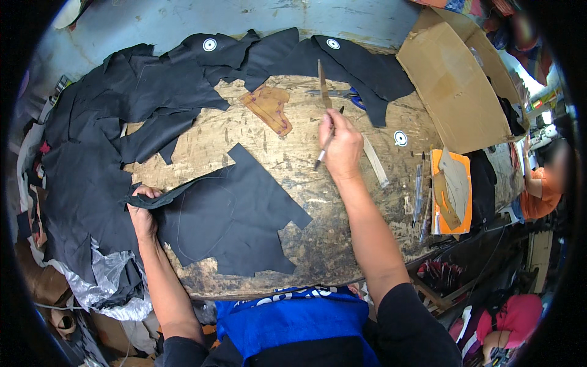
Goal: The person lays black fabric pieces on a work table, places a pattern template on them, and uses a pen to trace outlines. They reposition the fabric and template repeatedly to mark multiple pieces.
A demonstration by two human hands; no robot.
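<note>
My left hand point(145, 205) is closed on the folded-up left edge of a black leather-like sheet point(244, 208). Pale curved outlines show on that sheet, which lies at the near side of the wooden table. Over the middle of the table, my right hand point(343, 144) is closed round a pen point(325, 151), its tip pointing down and toward me. The same hand grips a narrow, flat brownish blade point(322, 79) that sticks out away from me. Scissors point(356, 99) with blue handles lie just beyond it. A tan shaped template point(269, 109) rests to their left.
More black sheets point(85, 165) cover the table's left and far sides. A cardboard box point(458, 85) stands at far right. Nearer are an orange pad with templates point(466, 189), several pens point(418, 189) and a pale strip point(375, 160). A person in orange point(542, 189) is beyond the table's right end.
</note>
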